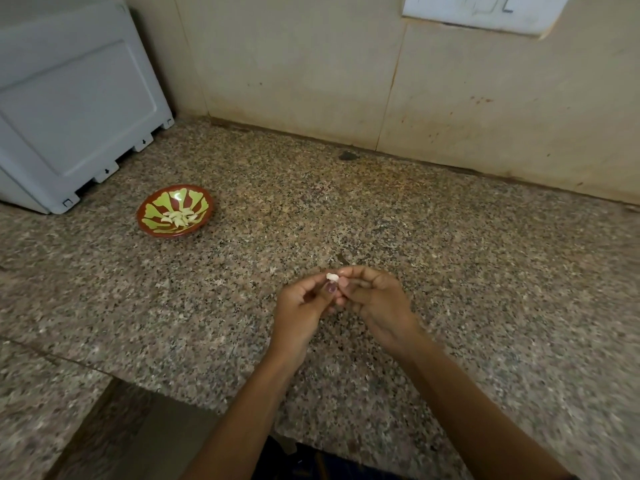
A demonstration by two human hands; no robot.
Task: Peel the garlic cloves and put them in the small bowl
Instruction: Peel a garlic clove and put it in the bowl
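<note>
Speckled granite bench [450,271], grey plastic appliance [69,109] at far left, beige tiled wall [311,64], white switch plate [485,10] above

Dim, even indoor light with soft shadows — wide-angle bending at the edges, slight blur over the forearms.

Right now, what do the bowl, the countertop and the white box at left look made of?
Small bowl: probably glazed ceramic or painted clay; glossy, red-brown rim, green leaf pattern inside, peeled cloves in it.
Countertop: polished granite by its look; speckled brown, grey and black grain, slight sheen.
White box: likely moulded plastic; matte pale grey-white, smooth panel, clip tabs along the lower edge.
</note>
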